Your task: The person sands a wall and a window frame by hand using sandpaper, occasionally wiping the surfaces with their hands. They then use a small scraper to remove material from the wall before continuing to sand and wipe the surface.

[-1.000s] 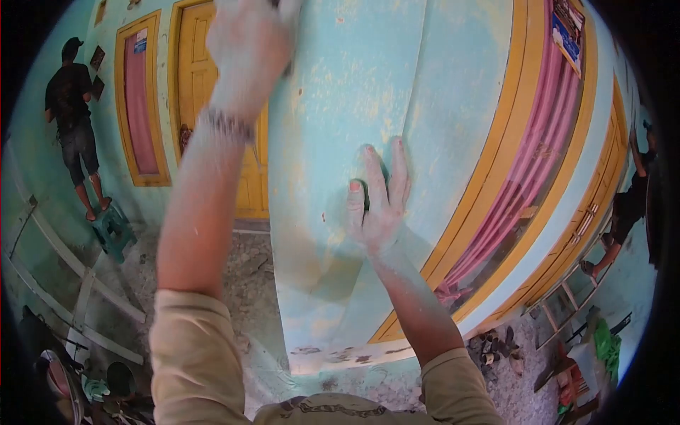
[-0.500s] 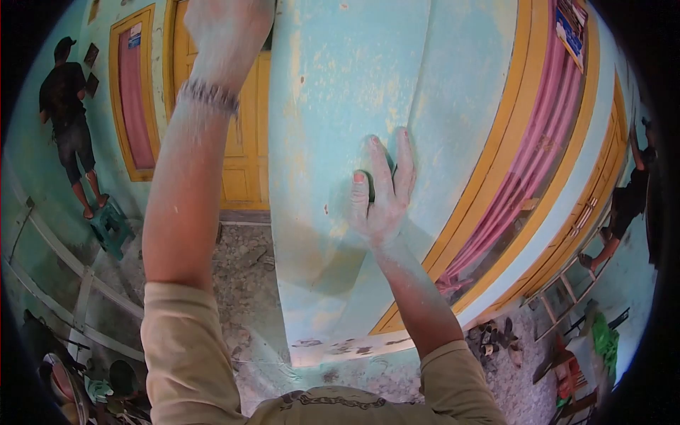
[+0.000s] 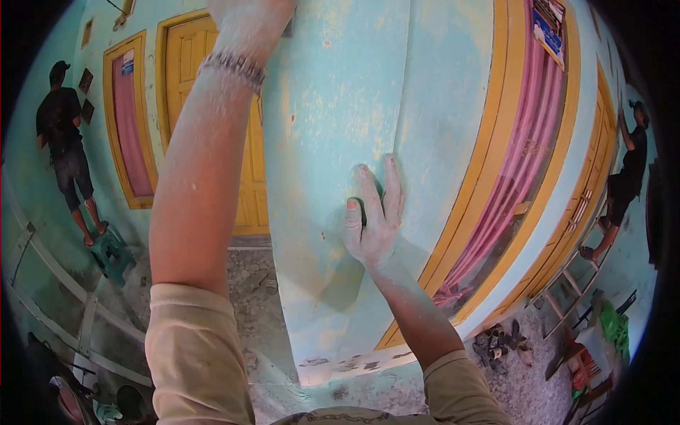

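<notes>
A light blue wall corner point(image 3: 333, 134), worn through to yellowish patches, stands right in front of me. My right hand point(image 3: 375, 223) rests on it, coated in pale dust, with thumb and fingers spread; dark gaps, which look like shadow, show between them. High up at the wall's left edge is my left hand point(image 3: 255, 21), also dusty. Its fingers run out of the top of the picture. A small dark grey edge point(image 3: 287, 28) shows beside that hand, too little of it to name. A bracelet point(image 3: 232, 69) circles the left wrist.
Left, a person point(image 3: 64, 142) stands on a green plastic stool point(image 3: 112, 255). Right, another person point(image 3: 627, 166) is on a ladder point(image 3: 570, 290). A yellow-framed window with pink curtain point(image 3: 517, 184) borders the wall. Shoes point(image 3: 499, 340) lie on the rubble-strewn floor point(image 3: 265, 283).
My view has shifted, so the wall and doors sit lower. My left arm has moved slightly right in the picture; my right hand appears lower, still against the wall.
</notes>
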A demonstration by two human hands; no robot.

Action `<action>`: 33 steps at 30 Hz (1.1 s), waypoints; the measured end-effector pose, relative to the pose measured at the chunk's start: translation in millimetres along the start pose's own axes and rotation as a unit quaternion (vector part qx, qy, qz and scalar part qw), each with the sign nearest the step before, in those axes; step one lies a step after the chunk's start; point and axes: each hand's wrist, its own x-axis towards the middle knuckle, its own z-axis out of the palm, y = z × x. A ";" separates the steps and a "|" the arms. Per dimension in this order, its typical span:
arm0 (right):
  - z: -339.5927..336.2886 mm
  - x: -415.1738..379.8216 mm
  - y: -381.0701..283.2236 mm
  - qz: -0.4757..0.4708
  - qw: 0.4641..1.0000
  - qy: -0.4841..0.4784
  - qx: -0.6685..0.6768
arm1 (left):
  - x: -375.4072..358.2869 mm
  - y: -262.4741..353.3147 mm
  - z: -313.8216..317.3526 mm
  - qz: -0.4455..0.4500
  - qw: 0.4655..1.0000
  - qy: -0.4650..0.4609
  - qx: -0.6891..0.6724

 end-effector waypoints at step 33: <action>1.2 -38.8 6.1 0.008 0.999 0.005 0.049 | -134.0 -24.6 -62.0 0.003 0.994 -0.041 0.098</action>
